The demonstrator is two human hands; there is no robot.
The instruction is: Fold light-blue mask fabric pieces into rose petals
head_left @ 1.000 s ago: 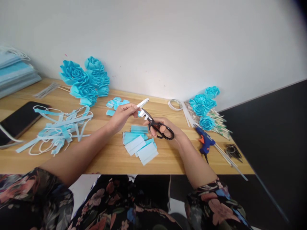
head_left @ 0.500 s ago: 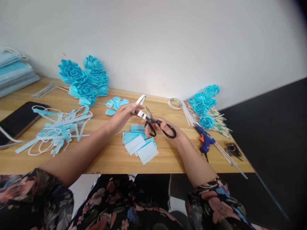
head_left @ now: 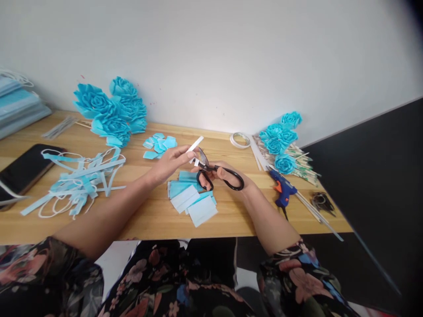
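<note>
Wooden table (head_left: 231, 222), dark phone (head_left: 28, 165), tangled strips (head_left: 84, 186), pale-blue rectangles (head_left: 202, 210), glue gun (head_left: 284, 188)

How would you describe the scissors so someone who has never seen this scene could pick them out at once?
Start at the wooden table and find the blue rectangles near its front edge. Just above them in the picture, the right hand holds the scissors. Black loop handles set them apart from the white strip in the left hand.

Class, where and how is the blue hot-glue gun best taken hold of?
Probably by the handle of the hot-glue gun, coming from the near side of the table: it seems to lie flat, handle toward that edge, nozzle pointing away, orange trigger left of the handle. The right hand is nearer, but holds scissors.
</note>
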